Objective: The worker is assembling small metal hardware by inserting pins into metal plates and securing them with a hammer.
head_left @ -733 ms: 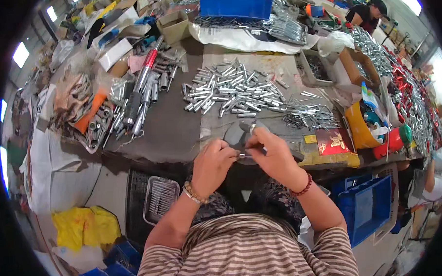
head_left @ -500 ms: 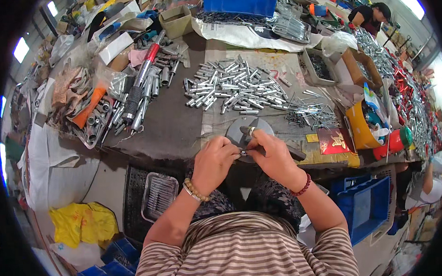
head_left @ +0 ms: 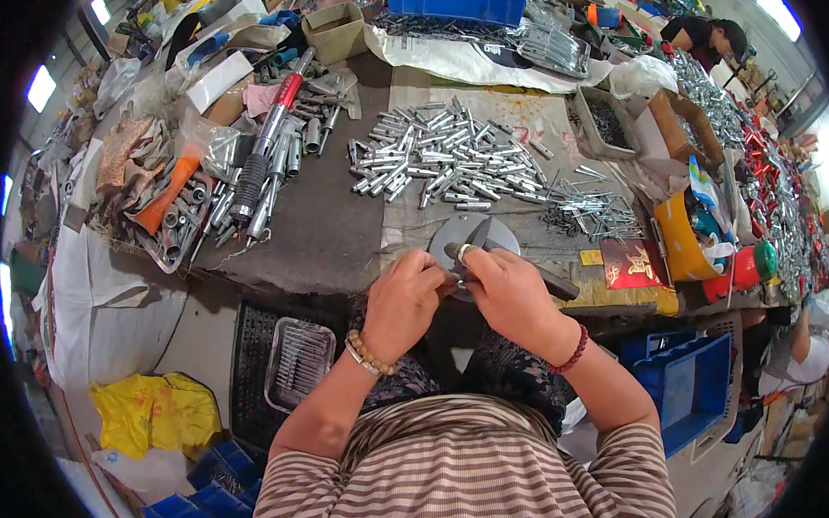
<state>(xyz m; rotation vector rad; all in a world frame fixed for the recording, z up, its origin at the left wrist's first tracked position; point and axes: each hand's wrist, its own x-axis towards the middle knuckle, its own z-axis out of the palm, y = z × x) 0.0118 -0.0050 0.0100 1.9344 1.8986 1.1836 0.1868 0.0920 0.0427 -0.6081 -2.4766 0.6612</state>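
Above a round grey metal disc [head_left: 448, 232] at the table's front edge, my two hands meet with fingertips pinched together. My left hand [head_left: 404, 300] is closed on a small silvery metal piece, mostly hidden by the fingers. My right hand [head_left: 511, 292], with a ring on one finger, is closed at the same piece from the other side. A dark tool handle [head_left: 558, 285] sticks out past my right hand; whether the hand touches it I cannot tell. Beyond the disc lies a pile of short silvery metal tubes [head_left: 447, 157]. Thin metal pins [head_left: 591, 212] lie to its right.
At left, a red-and-black power screwdriver [head_left: 269, 141] lies among sockets and gloves. A red card [head_left: 628, 263] and yellow container [head_left: 683, 236] stand right. Blue bins [head_left: 684, 391] are below right, a clear tray [head_left: 299, 363] below left. Another person [head_left: 704, 39] is far right.
The small metal piece between my fingertips is more hidden now. My right hand has shifted slightly, and the view has moved a little.
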